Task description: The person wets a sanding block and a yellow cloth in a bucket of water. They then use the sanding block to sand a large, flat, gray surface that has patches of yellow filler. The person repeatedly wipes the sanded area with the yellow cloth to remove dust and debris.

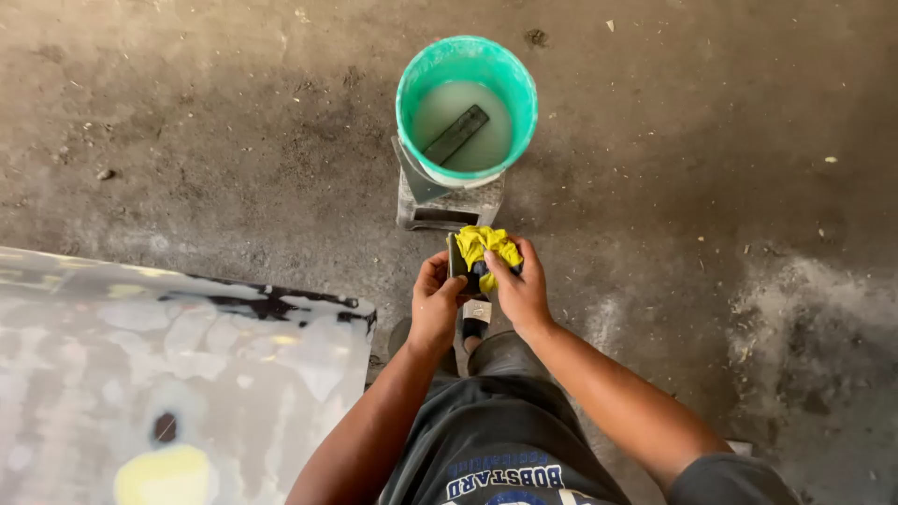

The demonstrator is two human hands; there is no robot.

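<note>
I hold a yellow rag and a dark block in front of me, just this side of the bucket. My left hand is curled round the block's near edge; my right hand is closed over the rag. The bucket, with cloudy water and a dark strip in it, sits on a stand. A sanded panel ends at my left; bare concrete floor lies open to the right.

Teal bucket, grey block, sanded panel
</note>
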